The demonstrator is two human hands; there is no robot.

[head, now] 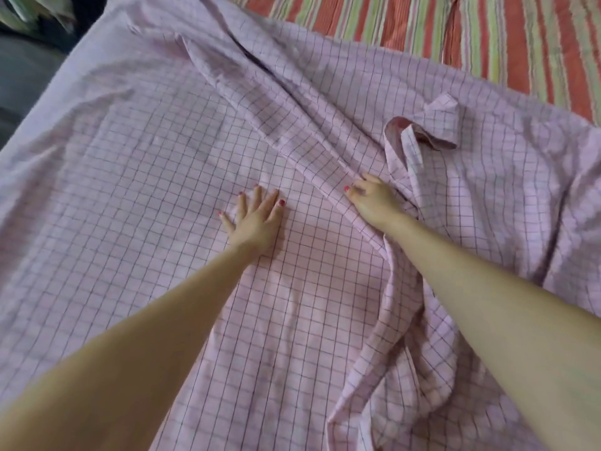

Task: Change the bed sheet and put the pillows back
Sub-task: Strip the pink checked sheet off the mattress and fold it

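A pink sheet [136,151] with a thin dark grid lies spread over most of the bed, flat on the left and bunched into long folds on the right. My left hand [257,219] rests flat on the smooth part, fingers spread, holding nothing. My right hand [374,200] has its fingers curled into a diagonal fold of the sheet near the middle. A turned-over corner of the sheet [432,125] sticks up just beyond that hand. No pillow is in view.
A red, green and white striped cover [471,30] shows under the pink sheet at the far right. The bed's left edge drops to a dark floor [22,76]. Blurred pale objects [35,11] sit at the top left.
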